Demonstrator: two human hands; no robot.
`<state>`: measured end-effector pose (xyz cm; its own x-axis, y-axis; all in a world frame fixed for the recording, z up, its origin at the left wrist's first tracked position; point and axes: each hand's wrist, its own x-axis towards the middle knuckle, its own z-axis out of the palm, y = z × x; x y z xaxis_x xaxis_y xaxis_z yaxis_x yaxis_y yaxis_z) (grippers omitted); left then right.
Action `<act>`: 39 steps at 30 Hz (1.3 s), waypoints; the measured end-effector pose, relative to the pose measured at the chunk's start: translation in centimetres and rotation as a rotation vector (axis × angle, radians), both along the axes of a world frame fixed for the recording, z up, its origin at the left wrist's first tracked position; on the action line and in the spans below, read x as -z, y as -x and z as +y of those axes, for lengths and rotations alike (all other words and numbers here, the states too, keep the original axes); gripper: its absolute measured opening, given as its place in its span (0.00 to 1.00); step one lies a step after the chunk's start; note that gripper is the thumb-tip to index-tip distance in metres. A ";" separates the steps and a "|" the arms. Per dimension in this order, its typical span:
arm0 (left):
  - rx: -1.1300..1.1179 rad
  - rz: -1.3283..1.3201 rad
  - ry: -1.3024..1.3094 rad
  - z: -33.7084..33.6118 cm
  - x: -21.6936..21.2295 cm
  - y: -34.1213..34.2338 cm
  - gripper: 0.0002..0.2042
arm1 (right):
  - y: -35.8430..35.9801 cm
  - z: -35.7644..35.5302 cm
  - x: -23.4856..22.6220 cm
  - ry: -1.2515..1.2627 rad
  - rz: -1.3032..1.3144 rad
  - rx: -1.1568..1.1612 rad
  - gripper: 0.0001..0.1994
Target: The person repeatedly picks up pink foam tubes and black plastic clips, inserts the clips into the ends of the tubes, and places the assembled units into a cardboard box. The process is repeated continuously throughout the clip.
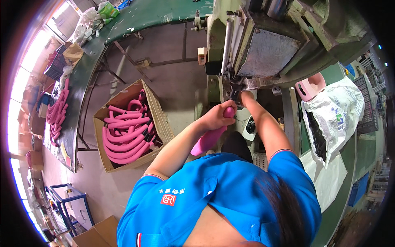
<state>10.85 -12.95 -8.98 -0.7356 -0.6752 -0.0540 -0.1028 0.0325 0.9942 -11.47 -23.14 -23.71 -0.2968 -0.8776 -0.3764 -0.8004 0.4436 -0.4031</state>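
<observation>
My left hand (217, 117) is closed round a pink foam-covered tube (207, 141), whose near part hangs down in front of my body. The tube's upper end points at the head of a large, worn green press machine (269, 53). Right by the press, a small black part (235, 87) sits just beyond my left hand; whether it joins the tube I cannot tell. My right hand (247, 98) reaches in under the press head, close to that black part. Its fingers are mostly hidden, so what they hold does not show.
On the floor to the left stands a cardboard box (168, 131) of curved pink tubes with black joints. More pink tubes (59, 109) lie on the left green table (84, 96). A white sack (337, 113) of black parts and a pink container (310, 87) are at the right.
</observation>
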 end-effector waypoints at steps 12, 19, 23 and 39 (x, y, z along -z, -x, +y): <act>0.049 0.025 0.019 -0.4 -0.2 -0.5 0.12 | -0.5 0.2 -1.7 0.011 -0.145 0.251 0.22; 0.110 0.080 0.081 -1.1 -2.3 -0.1 0.12 | 2.8 0.0 0.1 0.619 0.132 0.020 0.13; 0.197 0.050 0.064 -0.5 -3.6 -1.3 0.13 | 3.7 1.1 -0.8 0.433 -0.829 0.335 0.07; 0.193 -0.251 -0.250 8.5 -0.2 -9.0 0.16 | -0.6 6.1 -3.1 0.356 0.137 -0.495 0.05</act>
